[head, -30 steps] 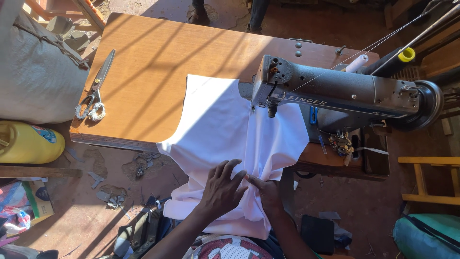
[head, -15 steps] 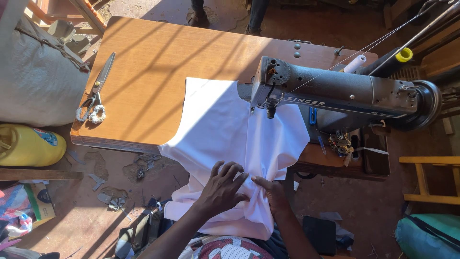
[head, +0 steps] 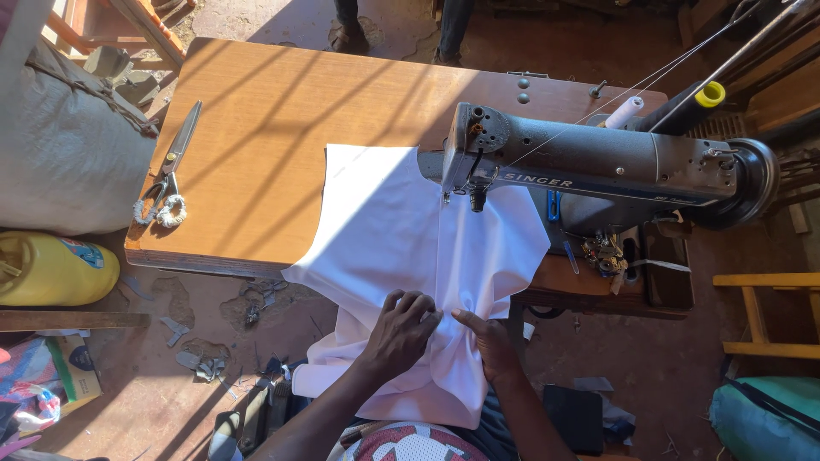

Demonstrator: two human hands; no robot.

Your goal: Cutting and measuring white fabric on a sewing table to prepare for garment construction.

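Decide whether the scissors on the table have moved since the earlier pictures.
No. The scissors lie at the same spot near the wooden table's left edge, blades pointing away from the person, as before.

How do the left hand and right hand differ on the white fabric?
Left hand shows its whole back, fingers curled and bunching the white fabric; right hand lies partly under a fold, forefinger stretched towards the left hand. The left hand sits a little nearer the sewing machine; the right hand is nearer the body. Both press the fabric at the near table edge, fingertips almost meeting.
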